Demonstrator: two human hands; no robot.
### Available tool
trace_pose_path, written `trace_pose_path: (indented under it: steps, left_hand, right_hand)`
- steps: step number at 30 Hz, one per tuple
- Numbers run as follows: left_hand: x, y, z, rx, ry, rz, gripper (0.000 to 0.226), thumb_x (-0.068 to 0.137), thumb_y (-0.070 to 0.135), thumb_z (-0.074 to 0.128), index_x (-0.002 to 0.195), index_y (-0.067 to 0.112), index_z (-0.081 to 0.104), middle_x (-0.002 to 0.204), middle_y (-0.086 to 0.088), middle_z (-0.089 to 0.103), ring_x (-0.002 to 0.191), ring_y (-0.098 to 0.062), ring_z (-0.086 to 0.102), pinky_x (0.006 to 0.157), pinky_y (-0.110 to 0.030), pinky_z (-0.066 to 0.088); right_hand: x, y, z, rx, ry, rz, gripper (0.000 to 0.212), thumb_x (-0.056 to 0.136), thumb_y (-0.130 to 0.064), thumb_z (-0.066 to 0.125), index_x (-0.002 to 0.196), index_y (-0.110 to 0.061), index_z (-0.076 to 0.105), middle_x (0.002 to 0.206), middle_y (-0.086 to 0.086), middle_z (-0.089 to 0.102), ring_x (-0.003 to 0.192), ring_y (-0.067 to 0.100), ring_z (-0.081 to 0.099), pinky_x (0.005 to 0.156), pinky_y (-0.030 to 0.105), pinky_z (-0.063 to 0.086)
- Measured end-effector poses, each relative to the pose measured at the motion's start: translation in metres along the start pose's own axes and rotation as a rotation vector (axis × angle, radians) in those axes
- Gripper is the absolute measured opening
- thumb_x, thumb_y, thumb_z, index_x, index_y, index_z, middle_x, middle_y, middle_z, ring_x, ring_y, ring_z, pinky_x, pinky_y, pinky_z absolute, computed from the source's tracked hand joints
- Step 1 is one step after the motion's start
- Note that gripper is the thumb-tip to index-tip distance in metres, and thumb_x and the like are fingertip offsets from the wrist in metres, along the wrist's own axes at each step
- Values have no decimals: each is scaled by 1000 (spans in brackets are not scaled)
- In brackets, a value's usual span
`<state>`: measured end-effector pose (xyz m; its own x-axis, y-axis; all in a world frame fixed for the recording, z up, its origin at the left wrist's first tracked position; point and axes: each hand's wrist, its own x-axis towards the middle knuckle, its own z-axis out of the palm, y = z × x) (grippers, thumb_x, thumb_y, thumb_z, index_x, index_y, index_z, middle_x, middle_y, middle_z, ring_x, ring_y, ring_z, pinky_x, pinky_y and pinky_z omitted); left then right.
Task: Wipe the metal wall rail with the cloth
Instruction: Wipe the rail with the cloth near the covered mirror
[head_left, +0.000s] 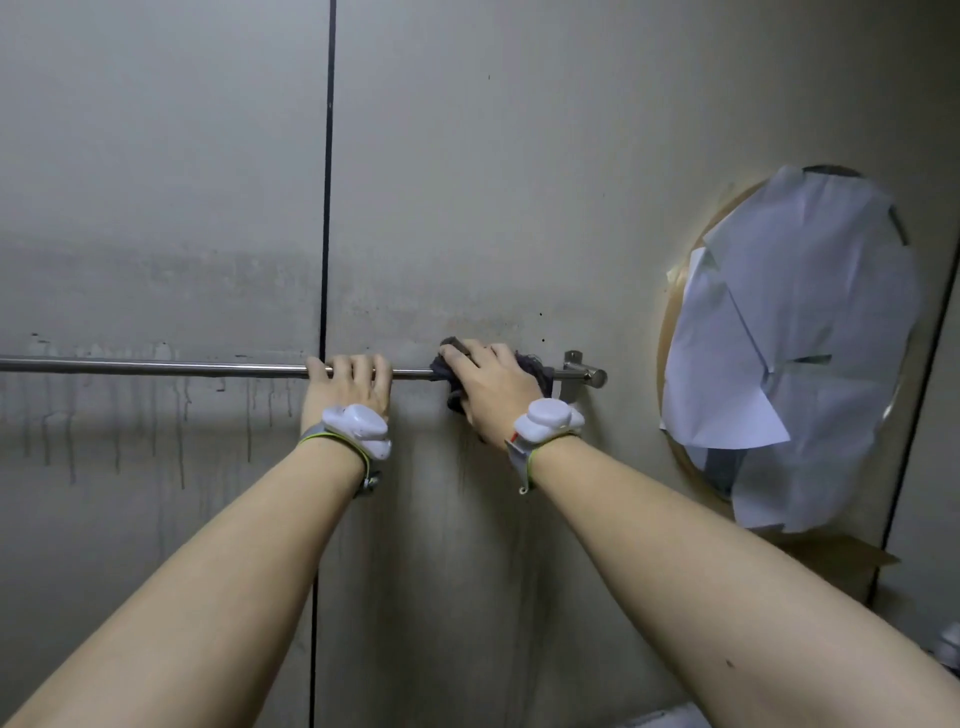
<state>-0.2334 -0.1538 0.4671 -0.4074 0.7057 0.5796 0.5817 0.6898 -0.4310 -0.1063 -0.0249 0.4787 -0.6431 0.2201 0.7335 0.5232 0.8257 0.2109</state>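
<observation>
Both forearms (260, 545) reach up to the wall (467, 156), where my left fingers (358, 366) curl over the bare metal rail (156, 367) and my right fingers (460, 359) clamp the dark cloth (535, 366) around it, just beside the end bracket (576, 364). Soft and light, the cloth should bunch snugly round that stiff, slick bar, I judge.

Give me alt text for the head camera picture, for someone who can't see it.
The right hand holds a dark cloth on a metal wall rail near its end bracket; the left hand grips the bare rail beside it.
</observation>
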Motion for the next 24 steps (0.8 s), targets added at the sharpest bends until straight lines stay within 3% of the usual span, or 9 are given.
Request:
trace_pose_path:
  steps: [6, 8, 11, 15, 18, 21, 24]
  left_hand:
    - [3, 0, -3, 11, -40, -19, 63, 88, 32, 36, 142, 7, 18, 135, -12, 41, 117, -30, 44, 98, -45, 35]
    - [4, 0, -2, 4, -46, -30, 62, 88, 31, 36, 142, 7, 18, 136, -12, 41, 119, -30, 43, 97, -43, 35]
    - [5, 2, -1, -3, -63, -48, 61, 90, 34, 37, 142, 9, 19, 135, -10, 42, 120, -30, 43, 96, -42, 35]
    - [8, 5, 2, -22, -73, -52, 71, 88, 44, 44, 144, 9, 16, 136, -11, 41, 121, -30, 42, 98, -44, 34]
    - [7, 3, 4, -23, -46, -56, 68, 89, 39, 41, 145, 9, 16, 136, -11, 41, 122, -31, 43, 99, -46, 34]
    - [6, 4, 2, -30, -67, -57, 77, 86, 46, 46, 146, 10, 13, 137, -11, 40, 123, -31, 42, 99, -46, 34]
    - [6, 2, 3, -25, -56, -48, 82, 84, 49, 49, 145, 9, 13, 136, -11, 40, 123, -31, 42, 98, -45, 34]
  right_hand:
    - [-17, 89, -17, -206, -142, 253, 52, 89, -31, 46, 138, -37, 29, 127, 9, 50, 116, 34, 42, 83, 44, 40]
    - [-8, 98, -27, -120, -165, 370, 50, 89, -28, 45, 136, -34, 32, 123, 14, 52, 113, 37, 45, 80, 43, 40]
    - [15, 78, -31, 167, -50, 485, 50, 85, -22, 52, 133, -19, 38, 112, 18, 61, 101, 39, 56, 72, 37, 41]
    - [35, 10, -21, 245, -101, 239, 37, 85, -24, 50, 120, -17, 52, 116, 16, 60, 108, 38, 54, 74, 36, 38]
    - [31, -24, -10, 107, -134, 46, 43, 85, -28, 46, 128, -28, 45, 124, 11, 53, 117, 36, 43, 87, 46, 36]
    - [22, -7, -6, 22, -96, -3, 47, 88, -20, 44, 134, -31, 36, 123, 11, 52, 114, 35, 42, 84, 45, 34]
    - [9, 31, -4, -39, -91, 66, 45, 90, -19, 41, 133, -31, 35, 122, 11, 53, 113, 35, 44, 78, 42, 35]
